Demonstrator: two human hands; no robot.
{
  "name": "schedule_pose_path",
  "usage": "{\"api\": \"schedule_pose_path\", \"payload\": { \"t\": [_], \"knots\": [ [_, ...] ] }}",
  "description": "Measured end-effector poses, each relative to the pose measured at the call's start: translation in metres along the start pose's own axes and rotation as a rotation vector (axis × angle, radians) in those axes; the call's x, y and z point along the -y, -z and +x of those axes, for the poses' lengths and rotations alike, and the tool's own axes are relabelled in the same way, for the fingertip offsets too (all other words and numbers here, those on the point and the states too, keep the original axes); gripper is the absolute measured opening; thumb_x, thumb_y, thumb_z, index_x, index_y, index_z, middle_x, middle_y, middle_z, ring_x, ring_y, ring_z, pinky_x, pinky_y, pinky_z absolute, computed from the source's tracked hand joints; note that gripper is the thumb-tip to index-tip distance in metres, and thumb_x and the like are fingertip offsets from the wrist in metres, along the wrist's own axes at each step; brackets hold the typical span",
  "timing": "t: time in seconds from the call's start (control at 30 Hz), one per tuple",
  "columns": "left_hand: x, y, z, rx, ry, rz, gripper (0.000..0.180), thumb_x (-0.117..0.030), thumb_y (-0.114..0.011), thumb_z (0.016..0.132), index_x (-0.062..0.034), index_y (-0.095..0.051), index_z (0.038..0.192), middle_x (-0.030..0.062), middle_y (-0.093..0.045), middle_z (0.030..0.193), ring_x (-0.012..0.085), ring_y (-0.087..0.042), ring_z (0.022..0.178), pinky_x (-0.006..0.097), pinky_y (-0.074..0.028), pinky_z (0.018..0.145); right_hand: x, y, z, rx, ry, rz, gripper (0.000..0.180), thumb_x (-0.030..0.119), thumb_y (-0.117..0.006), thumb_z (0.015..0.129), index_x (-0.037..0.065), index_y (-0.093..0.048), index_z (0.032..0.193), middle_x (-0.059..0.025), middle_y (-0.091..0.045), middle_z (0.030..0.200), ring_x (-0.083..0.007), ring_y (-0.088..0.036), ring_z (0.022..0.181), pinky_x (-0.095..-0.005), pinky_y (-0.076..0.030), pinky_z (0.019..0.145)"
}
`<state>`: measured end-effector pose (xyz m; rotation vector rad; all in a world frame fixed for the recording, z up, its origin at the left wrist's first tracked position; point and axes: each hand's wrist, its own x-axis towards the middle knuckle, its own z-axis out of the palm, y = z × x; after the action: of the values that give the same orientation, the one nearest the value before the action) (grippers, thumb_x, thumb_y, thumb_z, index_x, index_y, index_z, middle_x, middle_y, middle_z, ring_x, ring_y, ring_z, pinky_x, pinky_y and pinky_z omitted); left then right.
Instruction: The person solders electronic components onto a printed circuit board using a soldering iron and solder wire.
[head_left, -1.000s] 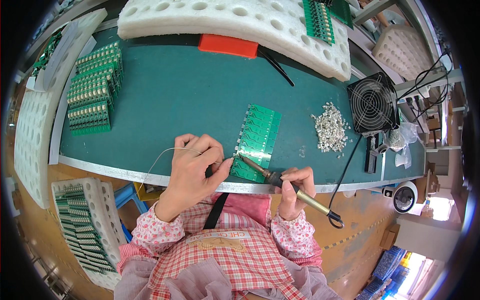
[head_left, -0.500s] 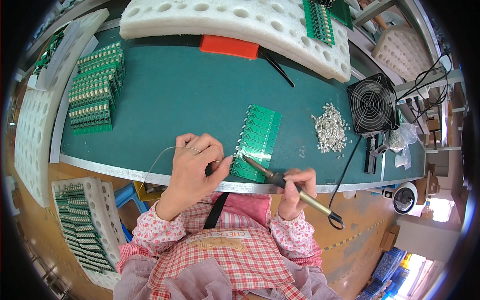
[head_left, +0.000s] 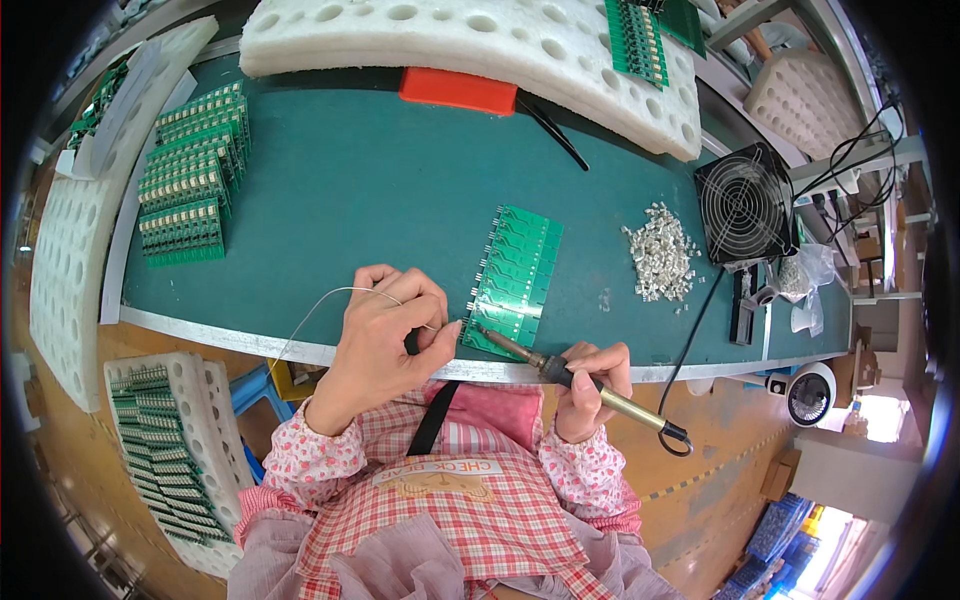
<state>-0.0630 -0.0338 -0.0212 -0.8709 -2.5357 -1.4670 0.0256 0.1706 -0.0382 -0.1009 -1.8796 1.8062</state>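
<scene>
My right hand (head_left: 590, 388) grips a soldering iron (head_left: 622, 403) by its handle, and the iron's tip meets the lower left part of a green circuit board (head_left: 514, 272). The board lies on the green mat close to the table's front edge, with a row of pins along its left side. Beside that edge, my left hand (head_left: 392, 335) is closed on a thin solder wire (head_left: 322, 299), which loops over the fingers and hangs down to the left. Something dark shows between the left thumb and fingers; I cannot make out what it is.
A heap of small white parts (head_left: 661, 252) lies right of the board, near a black fan (head_left: 745, 205). Assembled boards (head_left: 182, 235) stand in rows at left. White foam (head_left: 345, 45), a red box (head_left: 458, 91) and tweezers (head_left: 556, 135) lie at the back.
The soldering iron's tip has moved down and slightly left along the board, toward its lower end. My left hand has barely shifted.
</scene>
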Motion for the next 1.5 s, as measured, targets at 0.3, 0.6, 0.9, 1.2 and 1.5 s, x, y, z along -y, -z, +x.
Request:
{"api": "schedule_pose_path", "payload": {
  "t": [0.3, 0.6, 0.9, 1.2, 1.5],
  "knots": [
    [0.0002, -0.0014, -0.0002, 0.026, -0.002, 0.039, 0.028, -0.003, -0.068, 0.067, -0.0081, -0.043, 0.055, -0.0001, -0.054, 0.070, 0.0145, -0.050, 0.065, 0.034, -0.033, 0.080, 0.0007, 0.0041, -0.0016, 0.077, -0.056, 0.030, 0.015, 0.012, -0.056, 0.080, -0.001, -0.048, 0.082, -0.0079, -0.052, 0.068, -0.0091, -0.044, 0.053, -0.0237, -0.036, 0.048],
    [-0.0003, -0.0024, 0.0000, 0.007, 0.000, 0.060, 0.029, -0.003, -0.068, 0.068, -0.0084, -0.042, 0.055, 0.0001, -0.054, 0.072, 0.0156, -0.049, 0.066, 0.034, -0.033, 0.079, -0.0024, 0.0046, -0.0003, 0.089, -0.024, 0.006, 0.014, 0.010, -0.057, 0.080, -0.002, -0.049, 0.080, -0.0076, -0.052, 0.067, -0.0103, -0.047, 0.054, -0.0244, -0.038, 0.049],
    [0.0000, -0.0030, 0.0015, -0.019, -0.058, 0.067, 0.024, -0.008, -0.068, 0.071, -0.0091, -0.047, 0.060, -0.0013, -0.048, 0.067, 0.0154, -0.047, 0.060, 0.034, -0.032, 0.075, -0.0020, 0.0048, -0.0004, 0.093, -0.040, 0.013, 0.013, 0.009, -0.057, 0.079, -0.002, -0.049, 0.080, -0.0072, -0.051, 0.067, -0.0106, -0.047, 0.054, -0.0248, -0.038, 0.049],
    [-0.0006, -0.0051, 0.0004, -0.024, -0.013, 0.093, 0.027, -0.003, -0.069, 0.067, -0.0082, -0.044, 0.058, 0.0000, -0.053, 0.073, 0.0172, -0.047, 0.062, 0.034, -0.034, 0.079, -0.0021, 0.0049, -0.0009, 0.083, -0.050, 0.001, 0.013, 0.009, -0.056, 0.078, -0.002, -0.049, 0.080, -0.0071, -0.051, 0.067, -0.0108, -0.047, 0.054, -0.0250, -0.038, 0.049],
    [0.0007, -0.0059, 0.0015, -0.049, -0.033, 0.090, 0.025, -0.009, -0.070, 0.071, -0.0082, -0.047, 0.060, -0.0003, -0.050, 0.070, 0.0178, -0.045, 0.061, 0.033, -0.033, 0.074, 0.0026, 0.0027, 0.0001, 0.028, -0.075, 0.052, 0.013, 0.009, -0.054, 0.079, -0.001, -0.047, 0.083, -0.0082, -0.052, 0.068, -0.0079, -0.042, 0.051, -0.0231, -0.036, 0.048]
  ]
}}
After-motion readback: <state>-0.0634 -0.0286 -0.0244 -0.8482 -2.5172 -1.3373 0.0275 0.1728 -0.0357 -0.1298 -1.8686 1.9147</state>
